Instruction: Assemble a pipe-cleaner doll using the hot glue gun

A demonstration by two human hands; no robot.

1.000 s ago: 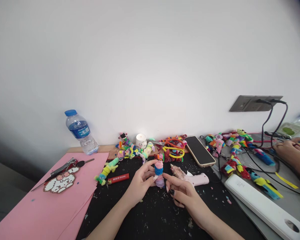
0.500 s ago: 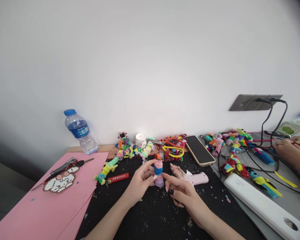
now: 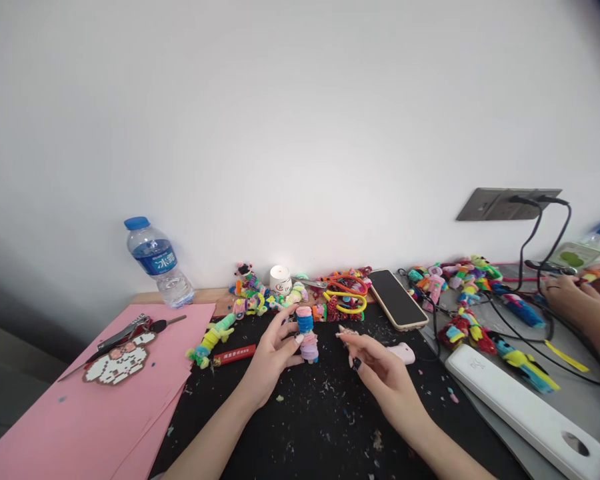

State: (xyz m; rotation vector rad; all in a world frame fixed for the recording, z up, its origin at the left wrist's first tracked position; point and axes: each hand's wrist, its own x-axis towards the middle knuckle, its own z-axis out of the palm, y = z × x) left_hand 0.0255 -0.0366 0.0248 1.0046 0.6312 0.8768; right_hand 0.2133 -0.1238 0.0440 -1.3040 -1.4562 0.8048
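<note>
My left hand (image 3: 274, 350) is closed around the side of a coiled pipe-cleaner piece (image 3: 305, 323), banded in pink, blue and pale purple. It holds the piece roughly upright above the black work mat (image 3: 300, 427). To the right, my right hand (image 3: 380, 370) is apart from the piece, its index finger stretched out and its dark-nailed thumb separate from it; I see nothing held in it. Behind that hand lies a pale pink glue gun (image 3: 404, 353), mostly hidden by the fingers, with only part of its body showing.
Scissors (image 3: 347, 293), a white cup (image 3: 281, 280), pipe-cleaner figures (image 3: 213, 340) and a phone (image 3: 399, 300) line the back. Pink sheets (image 3: 145, 407) and a water bottle (image 3: 157, 263) are left. Right are a white power strip (image 3: 525, 407), cables and another person's hand (image 3: 573, 300).
The coiled piece has moved slightly left and up in my left hand. My right hand has drawn away from it to the right, now covering more of the glue gun.
</note>
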